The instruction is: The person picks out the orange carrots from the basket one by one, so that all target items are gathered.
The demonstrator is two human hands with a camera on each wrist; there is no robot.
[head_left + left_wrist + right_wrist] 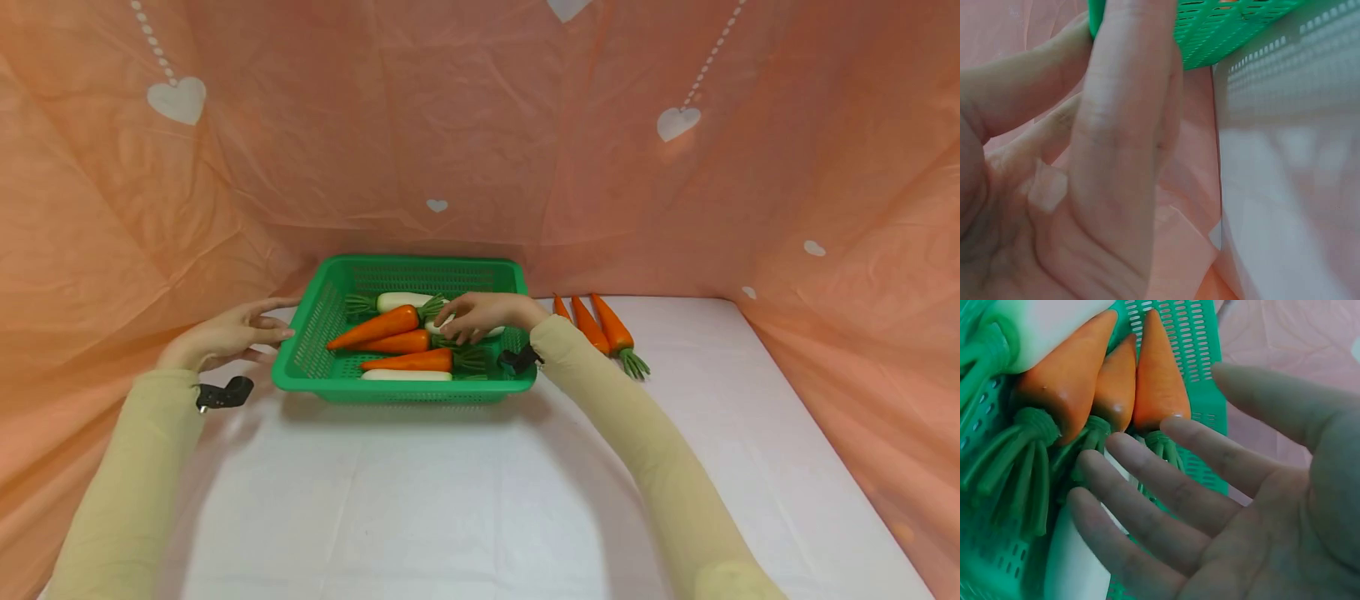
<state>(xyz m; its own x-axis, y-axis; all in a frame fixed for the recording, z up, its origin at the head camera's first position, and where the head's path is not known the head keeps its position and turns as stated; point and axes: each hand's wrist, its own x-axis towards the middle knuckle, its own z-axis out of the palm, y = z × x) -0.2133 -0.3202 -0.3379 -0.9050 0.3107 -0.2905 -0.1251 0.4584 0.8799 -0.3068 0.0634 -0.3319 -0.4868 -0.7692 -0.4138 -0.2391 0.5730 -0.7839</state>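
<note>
A green plastic basket (405, 386) holds several orange carrots (408, 361) and white radishes (407, 375) with green tops. My left hand (225, 335) is at the basket's left side, its fingertips right at the rim; in the left wrist view the fingers reach up to the green wall (1235, 25). Over the right part of the basket hangs my right hand (480, 317), palm down with nothing in it. The right wrist view has its spread, loosely bent fingers (1147, 506) above the carrots (1160, 381) and a white radish (1075, 556).
On the white table (420, 500), just right of the basket, lie three more carrots (611, 321), partly behind the right sleeve (637, 433). A pink-orange cloth (480, 125) with white hearts hangs behind and along both sides.
</note>
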